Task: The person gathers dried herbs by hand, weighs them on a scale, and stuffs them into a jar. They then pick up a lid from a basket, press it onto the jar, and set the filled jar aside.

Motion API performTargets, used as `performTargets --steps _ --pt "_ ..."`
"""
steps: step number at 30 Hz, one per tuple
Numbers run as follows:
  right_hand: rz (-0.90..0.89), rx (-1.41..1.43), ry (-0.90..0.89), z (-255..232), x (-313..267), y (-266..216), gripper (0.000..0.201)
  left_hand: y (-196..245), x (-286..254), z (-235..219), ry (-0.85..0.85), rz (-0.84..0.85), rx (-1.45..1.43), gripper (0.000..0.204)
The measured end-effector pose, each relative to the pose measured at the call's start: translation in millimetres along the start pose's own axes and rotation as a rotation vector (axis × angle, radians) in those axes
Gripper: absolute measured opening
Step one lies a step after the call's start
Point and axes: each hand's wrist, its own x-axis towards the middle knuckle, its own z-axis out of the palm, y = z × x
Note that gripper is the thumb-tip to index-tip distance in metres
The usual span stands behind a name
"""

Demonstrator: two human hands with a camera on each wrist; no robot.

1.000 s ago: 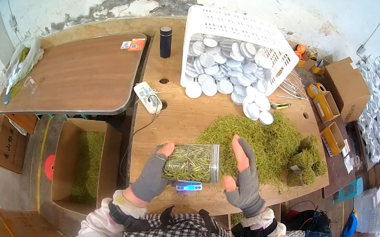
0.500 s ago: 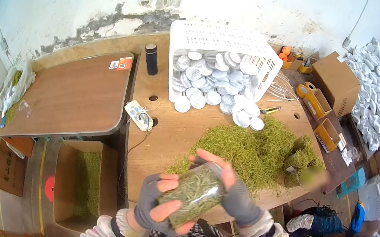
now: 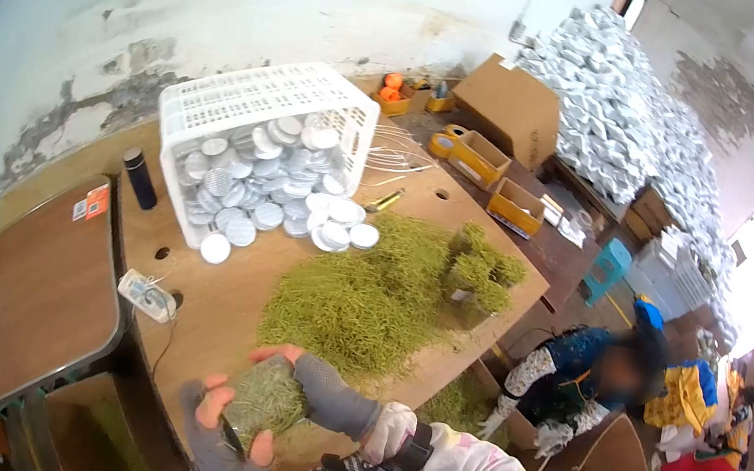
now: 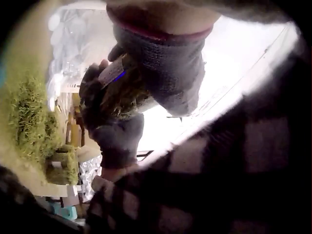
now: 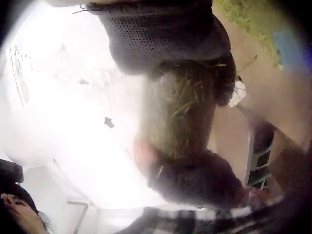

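Note:
A clear jar [image 3: 267,400] packed with thin dried green leaves is held between both hands, low over the near edge of the wooden table [image 3: 196,345]. My left hand [image 3: 224,446], in a grey glove with bare fingertips, grips one end, thumb and fingers on opposite sides. Around the other end curl the fingers of my right hand [image 3: 333,397], gloved the same way. The jar [image 5: 180,109] appears between the two gloves in the right wrist view. Beyond the hands lies a heap of loose green leaves [image 3: 355,302].
Filled jars [image 3: 480,279] stand at the heap's right side. A white basket [image 3: 270,96] on its side spills round silvery lids [image 3: 270,181]. A power strip [image 3: 147,296] and dark flask [image 3: 139,178] are at left. Another person [image 3: 573,381] bends over boxes at right.
The jar has gone from lying sideways in the left hand to being gripped by both hands and tilted. The head view has swung right, bringing the other person further into sight.

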Motion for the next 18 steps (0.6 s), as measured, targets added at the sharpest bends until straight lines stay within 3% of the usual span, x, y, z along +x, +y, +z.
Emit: performTargets --steps 2,3,5,6,7,8,9,11,12,13,14,15,16,18 --pt "0.138 0.086 0.067 -8 -16 -3 0.046 -8 4 12 -0.074 0.001 -0.118 0.062" --pt "0.125 0.096 0.092 -13 -24 0 0.046 -11 6 18 -0.131 -0.017 -0.214 0.061" --pt "0.084 -0.056 0.405 -20 -42 7 0.050 -8 18 30 -0.171 -0.033 -0.230 0.053" --pt "-0.239 -0.418 0.504 -18 -62 9 0.055 -8 21 41 -0.205 -0.421 -0.614 0.047" --pt "-0.233 -0.414 0.525 -7 -82 3 0.055 -9 20 51 -0.235 -0.826 -0.985 0.041" --pt "-0.515 -0.709 0.547 3 -101 -3 0.056 -14 16 63 -0.258 -1.082 -1.302 0.033" --pt "-0.798 -1.007 0.552 5 -115 -6 0.057 -11 12 73 -0.276 -1.088 -1.307 0.033" --pt "-0.752 -1.006 0.613 -4 -130 8 0.053 1 1 88 -0.304 -1.039 -1.227 0.036" --pt "-0.668 -0.761 0.639 -11 -132 14 0.052 -2 -8 92 -0.361 -0.867 -1.031 0.040" --pt "-0.590 -0.514 0.655 -20 -133 22 0.051 3 -10 92 -0.390 -0.852 -1.029 0.040" --pt "-0.531 -0.319 0.642 -29 -130 29 0.048 11 -9 92 -0.400 -0.651 -0.847 0.045" --pt "-0.553 -0.308 0.663 -39 -131 35 0.048 16 -8 93 -0.404 -0.447 -0.666 0.050" --pt "-0.399 -0.099 0.615 -44 -133 33 0.048 19 -9 95 -0.431 -0.425 -0.666 0.050" --pt "-0.175 0.379 0.502 -54 -143 35 0.051 23 -6 101 -0.523 -0.198 -0.418 0.059"
